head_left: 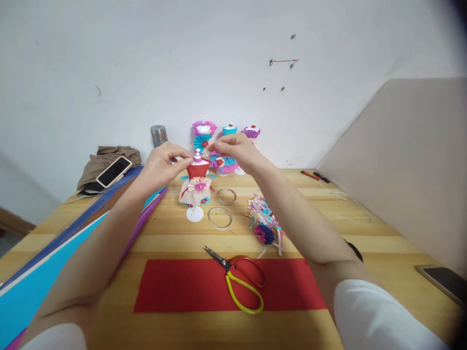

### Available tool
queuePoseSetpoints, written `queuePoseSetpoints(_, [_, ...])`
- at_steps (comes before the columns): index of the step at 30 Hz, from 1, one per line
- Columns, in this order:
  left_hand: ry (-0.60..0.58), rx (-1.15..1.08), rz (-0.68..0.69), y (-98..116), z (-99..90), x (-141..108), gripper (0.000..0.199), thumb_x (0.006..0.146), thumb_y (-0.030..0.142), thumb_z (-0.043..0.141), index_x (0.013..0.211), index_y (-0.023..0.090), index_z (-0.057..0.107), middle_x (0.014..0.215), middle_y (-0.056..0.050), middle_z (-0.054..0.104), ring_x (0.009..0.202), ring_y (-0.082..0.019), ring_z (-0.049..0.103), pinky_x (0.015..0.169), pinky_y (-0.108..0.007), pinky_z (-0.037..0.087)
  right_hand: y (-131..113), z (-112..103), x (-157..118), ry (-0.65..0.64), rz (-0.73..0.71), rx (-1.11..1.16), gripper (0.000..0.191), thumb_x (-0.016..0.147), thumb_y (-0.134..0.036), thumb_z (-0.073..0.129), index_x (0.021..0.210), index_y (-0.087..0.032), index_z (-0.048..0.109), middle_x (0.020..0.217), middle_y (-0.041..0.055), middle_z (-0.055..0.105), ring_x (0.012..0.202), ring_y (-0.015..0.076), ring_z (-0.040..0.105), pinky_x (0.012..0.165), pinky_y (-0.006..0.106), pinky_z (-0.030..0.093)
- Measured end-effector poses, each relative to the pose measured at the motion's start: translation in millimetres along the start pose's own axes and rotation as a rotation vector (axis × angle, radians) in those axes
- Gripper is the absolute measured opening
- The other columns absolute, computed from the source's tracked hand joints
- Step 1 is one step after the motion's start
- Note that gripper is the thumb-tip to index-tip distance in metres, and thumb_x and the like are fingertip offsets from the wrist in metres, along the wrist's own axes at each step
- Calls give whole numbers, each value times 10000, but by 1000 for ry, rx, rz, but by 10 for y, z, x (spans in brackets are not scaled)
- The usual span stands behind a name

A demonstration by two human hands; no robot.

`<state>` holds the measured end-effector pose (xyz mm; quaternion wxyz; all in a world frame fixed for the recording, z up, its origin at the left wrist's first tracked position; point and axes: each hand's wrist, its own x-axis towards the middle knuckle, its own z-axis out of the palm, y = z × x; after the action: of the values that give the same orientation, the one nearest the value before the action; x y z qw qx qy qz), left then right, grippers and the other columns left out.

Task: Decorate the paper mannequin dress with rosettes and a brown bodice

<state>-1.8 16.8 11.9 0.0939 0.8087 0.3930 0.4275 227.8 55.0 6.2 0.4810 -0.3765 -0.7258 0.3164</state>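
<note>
A miniature dress form (199,171) wears a red paper bodice and a pale skirt with a pink-centred rosette, standing on a round white base. My left hand (164,164) pinches it at the shoulder, thumb and forefinger closed by the bodice's upper edge. Up and to the right of its neck, my right hand (235,149) has its thumb and forefinger pressed together; whatever is between them is too small to make out. Behind the hands stand several more dress forms in crepe paper, among them one with a blue fan rosette (203,142), partly covered by my right hand.
Yellow-and-red-handled scissors (244,291) lie across a red paper strip (175,287). Two rings (220,228) and a heap of paper scraps (263,211) sit mid-table. Coloured sheets (54,262), a phone (114,171) on brown cloth and a metal flask (158,135) are left; markers (310,175) right.
</note>
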Motion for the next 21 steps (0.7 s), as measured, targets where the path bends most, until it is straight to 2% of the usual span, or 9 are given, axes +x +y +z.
queuePoseSetpoints(4, [19, 4, -38, -18, 15, 0, 100, 808, 256, 673, 769, 209, 752, 869, -64, 761, 870, -235, 656, 791, -362, 532, 148, -57, -54, -14, 67, 48, 92, 731, -266, 750, 745, -174, 750, 819, 72, 752, 830, 215, 691, 826, 368, 548])
queuePoseSetpoints(9, [77, 26, -87, -3, 39, 26, 117, 809, 275, 678, 826, 188, 753, 854, -57, 748, 781, -203, 652, 785, -348, 539, 358, 24, -186, -105, 165, 39, 100, 663, -183, 729, 750, -155, 769, 778, 69, 763, 749, 199, 690, 761, 352, 556])
queuePoseSetpoints(15, [146, 18, -111, 20, 27, 65, 240, 799, 366, 673, 918, 174, 754, 931, -59, 756, 883, -225, 667, 793, -332, 541, 368, 105, -262, -64, 56, -49, 134, 697, -216, 682, 779, -168, 775, 822, 63, 777, 813, 207, 712, 793, 352, 553])
queuePoseSetpoints(18, [178, -3, -155, 29, 9, 2, 229, 815, 350, 643, 912, 177, 758, 910, -54, 762, 843, -218, 666, 770, -323, 535, 299, 118, -317, -4, 5, -115, 108, 719, -200, 667, 760, -170, 763, 804, 59, 766, 783, 199, 702, 764, 341, 544])
queuePoseSetpoints(21, [183, -24, -222, 45, 10, -101, 210, 817, 339, 635, 887, 185, 760, 860, -34, 760, 760, -197, 649, 716, -307, 524, 254, 145, -421, -11, -10, -158, 85, 733, -193, 667, 752, -170, 746, 794, 49, 757, 757, 189, 692, 741, 329, 527])
